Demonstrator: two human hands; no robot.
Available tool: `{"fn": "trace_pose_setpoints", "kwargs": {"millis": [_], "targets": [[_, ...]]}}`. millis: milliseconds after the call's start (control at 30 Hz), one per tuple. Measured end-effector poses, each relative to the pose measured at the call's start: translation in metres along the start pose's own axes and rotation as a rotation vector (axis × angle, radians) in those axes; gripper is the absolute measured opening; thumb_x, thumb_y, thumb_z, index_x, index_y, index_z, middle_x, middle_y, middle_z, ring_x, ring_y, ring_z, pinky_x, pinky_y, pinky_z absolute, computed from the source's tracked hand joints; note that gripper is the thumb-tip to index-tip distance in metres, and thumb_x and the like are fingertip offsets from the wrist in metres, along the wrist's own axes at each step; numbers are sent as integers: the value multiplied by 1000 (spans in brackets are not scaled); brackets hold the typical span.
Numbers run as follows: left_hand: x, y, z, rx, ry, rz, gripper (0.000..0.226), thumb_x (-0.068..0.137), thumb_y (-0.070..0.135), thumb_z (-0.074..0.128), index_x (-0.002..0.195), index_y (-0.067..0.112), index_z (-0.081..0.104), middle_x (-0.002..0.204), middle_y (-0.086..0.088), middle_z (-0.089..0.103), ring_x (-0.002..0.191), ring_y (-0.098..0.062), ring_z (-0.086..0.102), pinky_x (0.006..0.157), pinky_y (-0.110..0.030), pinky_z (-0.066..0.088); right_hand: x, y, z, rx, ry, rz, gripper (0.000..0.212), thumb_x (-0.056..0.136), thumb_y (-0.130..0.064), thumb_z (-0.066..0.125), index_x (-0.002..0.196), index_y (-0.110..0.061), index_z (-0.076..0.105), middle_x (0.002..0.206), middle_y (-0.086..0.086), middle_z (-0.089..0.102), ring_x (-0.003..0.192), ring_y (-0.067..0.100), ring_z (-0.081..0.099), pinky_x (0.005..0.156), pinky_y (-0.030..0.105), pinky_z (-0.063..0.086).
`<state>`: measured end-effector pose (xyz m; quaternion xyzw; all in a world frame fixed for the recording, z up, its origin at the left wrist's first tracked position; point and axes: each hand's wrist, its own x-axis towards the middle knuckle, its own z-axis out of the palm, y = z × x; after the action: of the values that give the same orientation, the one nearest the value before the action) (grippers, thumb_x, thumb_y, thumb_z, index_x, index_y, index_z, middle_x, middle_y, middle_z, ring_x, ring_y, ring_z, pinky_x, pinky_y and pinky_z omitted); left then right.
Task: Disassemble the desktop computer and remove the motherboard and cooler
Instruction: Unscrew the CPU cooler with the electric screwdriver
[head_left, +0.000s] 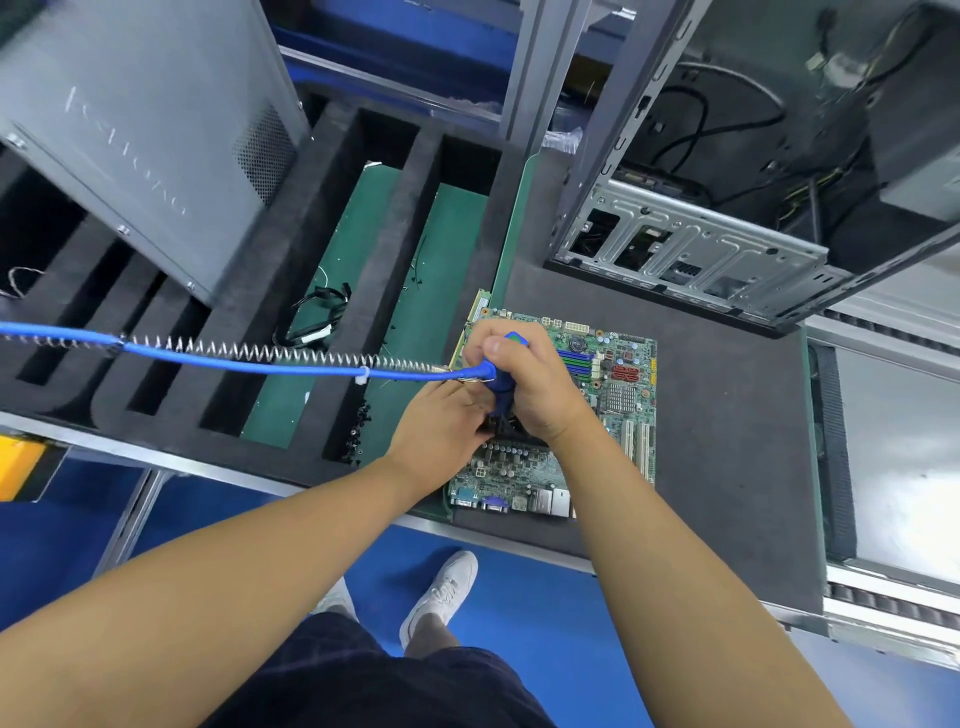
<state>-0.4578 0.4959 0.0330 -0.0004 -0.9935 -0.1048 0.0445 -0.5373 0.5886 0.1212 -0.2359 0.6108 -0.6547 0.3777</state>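
Shoes: two white shoes (441, 597) stood on the blue floor, nearest to the camera.
Hands: two bare hands met over one board, close together.
Left hand: the left hand (441, 426) reached in from the left to the lower end of the tool. Its fingertips were hidden there, so I could not tell if they pinched anything.
Right hand: the right hand (524, 379) was wrapped in a fist round one blue screwdriver (497, 382), which it held upright with the thumb near the top.
Cooler: one dark cooler (511, 428) sat directly under both hands, mostly covered by them.
Motherboard: one green motherboard (613, 395) lay flat on the dark foam mat (727, 415). It lay below the grip and stretched out to the right of it.
Hose: one blue hose (234, 364) ran from the screwdriver to the left edge, with one coiled wire (260, 352) beside it.
Foam tray: one black foam tray (374, 234) with long slots lay to the left of the board.
In the slots: one bundle of black cable (317, 322) and one pile of small black screws (358, 431).
Case: one open computer case (727, 234) stood behind the board, at the far right.
Panel: one grey side panel (145, 130) stood tilted at the far left.
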Motion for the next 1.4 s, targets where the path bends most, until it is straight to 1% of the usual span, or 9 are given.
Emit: {"fn": "trace_pose_setpoints", "kwargs": {"millis": [100, 233, 333, 433, 567, 733, 933, 1167, 1400], "targets": [[-1, 3, -1, 47, -40, 11, 28, 62, 34, 86, 66, 23, 60, 65, 6, 59, 68, -17, 59, 68, -29, 47, -2, -3, 0, 35, 3, -14, 29, 78, -26, 49, 63, -2, 44, 53, 27, 23, 43, 37, 20, 38, 42, 22], [2, 8, -6, 76, -49, -6, 32, 57, 31, 89, 59, 24, 58, 55, 7, 56, 59, -15, 57, 59, -26, 39, 0, -6, 5, -21, -21, -31, 28, 77, -25, 49, 63, -1, 44, 55, 29, 23, 47, 24, 29, 45, 26, 24], [-1, 4, -2, 111, -18, 53, 24, 63, 28, 85, 63, 21, 62, 60, 3, 60, 70, -19, 58, 81, -29, 35, -3, -4, 4, 30, 3, -11, 31, 83, -30, 52, 67, -4, 48, 58, 30, 23, 47, 18, 34, 49, 22, 25], [0, 4, -5, 92, -11, 26, 26, 59, 29, 86, 63, 21, 61, 60, 3, 60, 68, -19, 58, 77, -29, 30, -3, 0, 5, 48, 25, 13, 35, 84, -33, 55, 67, -2, 49, 62, 28, 22, 50, 25, 28, 47, 37, 19], [-3, 0, -1, 38, 54, 38, 31, 57, 33, 90, 73, 16, 69, 69, 2, 66, 73, -20, 63, 82, -28, 33, 0, 0, 6, 43, 34, 16, 35, 80, -30, 54, 66, 1, 44, 59, 30, 22, 47, 40, 16, 46, 39, 16], [-3, 7, -9, -76, 59, -53, 35, 47, 35, 92, 67, 24, 65, 65, 9, 61, 62, -15, 59, 67, -24, 33, -3, -3, 1, 29, 16, -16, 27, 76, -26, 51, 62, -5, 43, 56, 28, 22, 49, 33, 17, 48, 24, 24], [-9, 6, -5, -199, 31, -109, 20, 70, 23, 83, 83, 19, 68, 79, 0, 68, 75, -26, 65, 63, -30, 51, -2, -5, 3, 21, -24, -38, 27, 75, -24, 49, 61, -2, 42, 54, 21, 27, 44, 21, 27, 48, 22, 24], [-7, 11, -10, -34, 72, -72, 32, 55, 28, 90, 70, 22, 63, 64, 6, 61, 63, -19, 59, 68, -28, 30, -1, -9, 4, 18, -82, -26, 23, 74, -24, 48, 62, -5, 43, 54, 7, 31, 42, 16, 33, 47, 17, 27], [-11, 7, -3, 7, 93, -30, 31, 57, 29, 90, 72, 17, 65, 68, 3, 63, 70, -21, 60, 77, -30, 31, 8, -6, 1, 12, -183, -17, 28, 77, -23, 46, 62, 0, 43, 47, 0, 36, 38, 16, 34, 47, 23, 26]]}}
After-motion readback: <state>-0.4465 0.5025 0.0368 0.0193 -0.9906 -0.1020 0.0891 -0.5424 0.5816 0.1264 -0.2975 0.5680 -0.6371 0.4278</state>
